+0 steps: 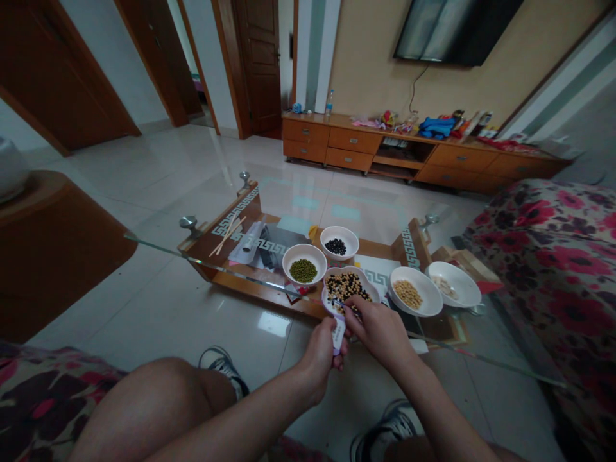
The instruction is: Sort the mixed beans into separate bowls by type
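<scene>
On the glass coffee table (pixel 158 247), a white bowl of mixed dark and pale beans (pixel 347 287) stands closest to me. My left hand (pixel 321 350) grips a small white and purple object (pixel 339 333) just below that bowl. My right hand (pixel 378 327) reaches over the bowl's near rim, its fingertips pinched among the beans; what they hold is too small to tell. Around it stand a bowl of green beans (pixel 304 264), a bowl of black beans (pixel 339 242), a bowl of yellow beans (pixel 415 291) and a bowl of pale pieces (pixel 453 284).
Chopsticks (pixel 228 235) and papers lie on the table's lower wooden shelf. A floral sofa (pixel 548 256) stands at the right and a brown side table (pixel 52 244) at the left. My bare knees and sneakers show below. A TV cabinet (pixel 414 154) lines the far wall.
</scene>
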### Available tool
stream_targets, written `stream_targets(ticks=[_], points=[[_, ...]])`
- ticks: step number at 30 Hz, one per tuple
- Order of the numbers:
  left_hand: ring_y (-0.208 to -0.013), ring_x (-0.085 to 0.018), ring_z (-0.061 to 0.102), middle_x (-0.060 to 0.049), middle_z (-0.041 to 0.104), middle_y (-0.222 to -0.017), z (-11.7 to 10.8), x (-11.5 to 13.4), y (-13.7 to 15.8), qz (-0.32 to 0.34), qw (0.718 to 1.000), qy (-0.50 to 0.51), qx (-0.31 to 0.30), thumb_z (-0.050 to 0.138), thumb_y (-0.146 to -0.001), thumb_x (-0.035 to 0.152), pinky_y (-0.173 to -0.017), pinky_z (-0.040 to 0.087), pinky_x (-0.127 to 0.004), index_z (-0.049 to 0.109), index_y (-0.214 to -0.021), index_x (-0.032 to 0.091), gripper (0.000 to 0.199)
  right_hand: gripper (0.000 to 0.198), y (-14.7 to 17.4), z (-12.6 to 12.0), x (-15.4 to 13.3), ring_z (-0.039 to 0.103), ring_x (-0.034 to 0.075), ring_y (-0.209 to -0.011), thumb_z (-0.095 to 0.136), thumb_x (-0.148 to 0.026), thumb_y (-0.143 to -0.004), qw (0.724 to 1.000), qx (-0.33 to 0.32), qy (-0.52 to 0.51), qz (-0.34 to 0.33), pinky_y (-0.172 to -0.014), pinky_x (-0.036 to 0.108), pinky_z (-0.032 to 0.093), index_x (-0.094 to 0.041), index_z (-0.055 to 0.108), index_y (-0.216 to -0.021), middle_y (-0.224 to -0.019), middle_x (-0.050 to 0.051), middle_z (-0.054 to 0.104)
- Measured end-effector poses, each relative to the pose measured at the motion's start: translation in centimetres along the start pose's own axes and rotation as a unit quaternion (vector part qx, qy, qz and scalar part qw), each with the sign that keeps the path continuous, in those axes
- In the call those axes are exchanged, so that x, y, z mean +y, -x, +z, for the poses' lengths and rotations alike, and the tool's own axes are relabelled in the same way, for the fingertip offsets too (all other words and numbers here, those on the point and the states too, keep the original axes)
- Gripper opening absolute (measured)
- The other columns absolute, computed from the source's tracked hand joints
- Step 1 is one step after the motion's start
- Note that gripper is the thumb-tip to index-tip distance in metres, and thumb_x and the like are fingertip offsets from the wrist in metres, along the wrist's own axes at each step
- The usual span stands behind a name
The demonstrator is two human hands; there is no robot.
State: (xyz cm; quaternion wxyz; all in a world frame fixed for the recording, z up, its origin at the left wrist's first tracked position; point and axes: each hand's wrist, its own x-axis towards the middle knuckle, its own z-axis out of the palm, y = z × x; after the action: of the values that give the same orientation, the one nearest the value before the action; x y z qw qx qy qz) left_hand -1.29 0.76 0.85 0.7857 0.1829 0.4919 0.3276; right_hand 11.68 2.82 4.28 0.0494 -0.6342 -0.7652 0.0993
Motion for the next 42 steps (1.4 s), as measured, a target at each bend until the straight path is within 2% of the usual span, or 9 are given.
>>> stream_targets(ticks=[6,11,16,21,27,32,37,42], points=[[-0.038,-0.009,0.03,0.003,0.044,-0.049,-0.2,-0.1,-0.1,0.0,1.0,-0.01,-0.007,0.03,-0.086,0.034,-0.046,0.025,-0.025,0.059,-0.075,0.015,0.037,0.025,-0.1,-0.1,0.2,0.069,0.02,-0.077,0.043,-0.037,-0.095,0.999,0.043,-0.002,0.013,-0.058,0.026,0.034,-0.026,0.064,-0.1,-0.085,0.002,0.074],[-0.038,-0.008,0.029,0.004,0.045,-0.05,-0.2,-0.3,-0.2,0.007,1.0,-0.006,-0.012,0.031,-0.086,0.034,-0.045,0.025,-0.025,0.059,-0.077,0.014,0.036,0.027,-1.1,-0.7,-0.9,0.068,0.019,-0.072,0.043,-0.039,-0.095,0.994,0.097,-0.026,0.043,-0.058,0.026,0.035,-0.026,0.066,-0.101,-0.082,0.003,0.074],[-0.037,-0.008,0.028,0.004,0.044,-0.049,-0.2,-0.4,-0.4,0.012,1.0,-0.005,-0.008,0.032,-0.086,0.036,-0.044,0.025,-0.025,0.053,-0.069,0.018,0.032,0.027,-2.5,-0.1,-2.4,0.066,0.017,-0.073,0.044,-0.037,-0.095,0.988,0.147,-0.045,0.016,-0.059,0.026,0.035,-0.026,0.067,-0.102,-0.086,0.003,0.073],[-0.036,-0.008,0.029,0.004,0.044,-0.048,-0.1,-0.4,-0.5,0.009,1.0,-0.012,-0.004,0.032,-0.085,0.036,-0.044,0.026,-0.025,0.049,-0.064,0.019,0.032,0.027,-2.9,0.2,-2.6,0.065,0.017,-0.073,0.043,-0.038,-0.096,0.984,0.173,-0.054,0.0,-0.06,0.025,0.035,-0.026,0.066,-0.106,-0.088,0.003,0.074],[-0.037,-0.008,0.029,0.004,0.044,-0.05,-0.2,-0.2,-0.3,0.006,1.0,-0.013,-0.006,0.031,-0.084,0.034,-0.044,0.025,-0.025,0.058,-0.076,0.015,0.035,0.027,-1.9,-0.4,-1.3,0.067,0.018,-0.072,0.045,-0.039,-0.095,0.989,0.138,-0.035,0.049,-0.057,0.026,0.033,-0.027,0.066,-0.107,-0.088,0.002,0.075],[-0.038,-0.008,0.03,0.004,0.045,-0.051,-0.3,-0.2,-0.2,0.007,1.0,-0.011,-0.012,0.032,-0.083,0.037,-0.045,0.026,-0.024,0.06,-0.078,0.014,0.036,0.026,-1.0,-0.5,-0.2,0.068,0.019,-0.071,0.045,-0.041,-0.094,0.994,0.072,0.005,0.081,-0.056,0.026,0.032,-0.027,0.065,-0.103,-0.083,0.002,0.074],[-0.038,-0.008,0.03,0.004,0.045,-0.051,-0.3,-0.4,-0.3,0.007,1.0,-0.012,-0.012,0.032,-0.084,0.037,-0.045,0.026,-0.025,0.06,-0.078,0.015,0.037,0.023,-0.8,-0.1,0.3,0.068,0.019,-0.076,0.045,-0.039,-0.094,0.997,0.021,0.024,0.075,-0.056,0.026,0.03,-0.027,0.064,-0.099,-0.084,0.003,0.073],[-0.038,-0.008,0.03,0.004,0.044,-0.05,-0.3,-0.2,-0.2,0.005,1.0,-0.011,-0.012,0.031,-0.085,0.034,-0.046,0.026,-0.025,0.059,-0.078,0.015,0.035,0.022,-1.0,0.3,0.0,0.068,0.019,-0.077,0.045,-0.039,-0.094,0.997,0.012,0.016,0.074,-0.056,0.026,0.03,-0.028,0.063,-0.101,-0.086,0.002,0.073]])
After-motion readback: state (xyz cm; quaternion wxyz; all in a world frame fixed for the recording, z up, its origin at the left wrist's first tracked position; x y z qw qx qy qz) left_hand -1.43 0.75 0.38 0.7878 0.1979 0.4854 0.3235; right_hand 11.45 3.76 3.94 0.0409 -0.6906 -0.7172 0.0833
